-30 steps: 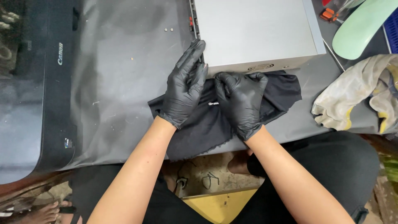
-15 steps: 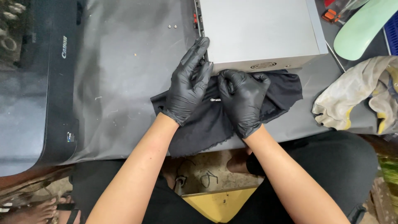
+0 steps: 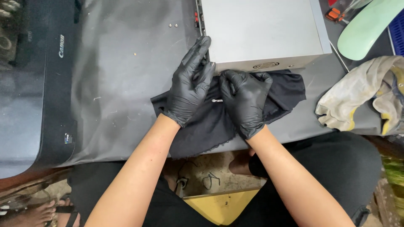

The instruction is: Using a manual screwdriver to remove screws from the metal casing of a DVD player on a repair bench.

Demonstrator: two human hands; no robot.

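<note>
The left hand (image 3: pixel 190 86), in a black glove, lies flat with fingers stretched out, palm on the black cloth (image 3: pixel 235 113) and fingertips up against the left front corner of the grey metal box (image 3: pixel 263 31); it grips nothing. The right hand (image 3: pixel 246 101), also gloved, is curled loosely on the cloth just beside it, and I cannot tell whether it pinches the small silver screw (image 3: pixel 216 101) lying between the two hands. Compared with a second ago, both hands sit almost where they were, the left only slightly straighter along the box corner. The cloth lies at the near edge of the worktop (image 3: pixel 126 71), part under the box. One cloth, one box, one screw here, two tiny screws (image 3: pixel 173 25) toward the far edge, one crumpled rag (image 3: pixel 362 96) at the right edge, one black printer (image 3: pixel 38 84) at the left.
</note>
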